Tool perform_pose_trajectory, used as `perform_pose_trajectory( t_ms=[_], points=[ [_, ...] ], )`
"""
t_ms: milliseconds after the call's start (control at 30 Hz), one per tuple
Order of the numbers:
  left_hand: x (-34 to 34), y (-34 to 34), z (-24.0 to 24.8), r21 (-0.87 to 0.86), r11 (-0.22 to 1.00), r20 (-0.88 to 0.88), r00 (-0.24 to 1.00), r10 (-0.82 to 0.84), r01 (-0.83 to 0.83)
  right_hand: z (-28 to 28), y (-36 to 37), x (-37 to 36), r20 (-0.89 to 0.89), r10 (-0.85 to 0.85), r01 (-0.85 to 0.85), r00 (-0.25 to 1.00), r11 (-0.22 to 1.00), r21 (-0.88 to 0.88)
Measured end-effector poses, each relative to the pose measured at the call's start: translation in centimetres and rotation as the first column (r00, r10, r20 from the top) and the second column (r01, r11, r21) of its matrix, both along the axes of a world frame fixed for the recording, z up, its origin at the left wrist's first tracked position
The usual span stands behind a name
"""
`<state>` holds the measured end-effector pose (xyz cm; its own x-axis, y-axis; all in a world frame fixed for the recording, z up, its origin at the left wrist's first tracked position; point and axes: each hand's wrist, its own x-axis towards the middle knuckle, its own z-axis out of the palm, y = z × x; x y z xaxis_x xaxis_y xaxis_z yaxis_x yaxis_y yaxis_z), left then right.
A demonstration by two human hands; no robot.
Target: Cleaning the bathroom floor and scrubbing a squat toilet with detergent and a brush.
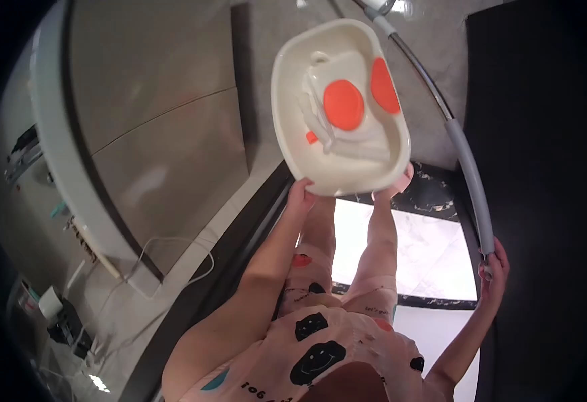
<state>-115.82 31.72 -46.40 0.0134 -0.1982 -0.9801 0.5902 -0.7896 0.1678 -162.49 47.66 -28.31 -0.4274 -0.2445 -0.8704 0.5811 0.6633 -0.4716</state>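
Note:
My left hand (300, 197) has its fingers closed over the near-left rim of a cream plastic tub (374, 175). The tub has rounded corners and tilts so that its inside faces me. Inside it are an orange-red oval (343, 105), a second orange-red patch (385, 86) on the right wall, and a pale shape with a small orange tab (312, 137). At the right, my right hand (493, 273) grips the lower end of a long metal pole (422, 75) with a grey sleeve (471, 171). The pole's far end is cut off at the top.
Left of me stands a grey cabinet (166, 134) with a pale top edge; white cables (179, 240) and small items lie on it. A dark panel (541, 201) rises at the right. Below are a bright floor patch (417, 248) and my foot in a pink slipper (400, 186).

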Motion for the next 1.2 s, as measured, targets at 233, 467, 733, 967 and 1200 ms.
perform_pose_trajectory(
  t_ms=[233,467,733,967,1200],
  points=[
    [-2.8,-3.3,18.7,-0.203,0.939,0.069,0.961,-0.267,0.276,1.2,0.5,-1.8,0.162,-0.111,0.108,0.980,0.994,0.026],
    [-6.5,-10.8,34.3,-0.509,0.852,0.030,0.992,-0.126,0.123,3.0,-0.3,-0.9,0.145,0.067,-0.069,0.987,0.998,0.006],
    [-7.7,-18.2,50.1,-0.676,0.699,-0.055,0.962,0.268,-0.234,5.6,-1.5,0.0,0.135,0.149,-0.145,0.979,0.989,-0.042],
    [-1.4,-22.9,52.6,-0.643,0.597,-0.261,0.870,0.418,-0.480,7.2,-2.8,0.9,0.143,0.152,-0.142,0.978,0.987,-0.079],
    [2.5,-28.7,51.0,-0.660,0.499,-0.318,0.811,0.491,-0.561,9.3,-3.8,2.5,0.154,0.161,-0.154,0.975,0.986,-0.056]
  ],
)
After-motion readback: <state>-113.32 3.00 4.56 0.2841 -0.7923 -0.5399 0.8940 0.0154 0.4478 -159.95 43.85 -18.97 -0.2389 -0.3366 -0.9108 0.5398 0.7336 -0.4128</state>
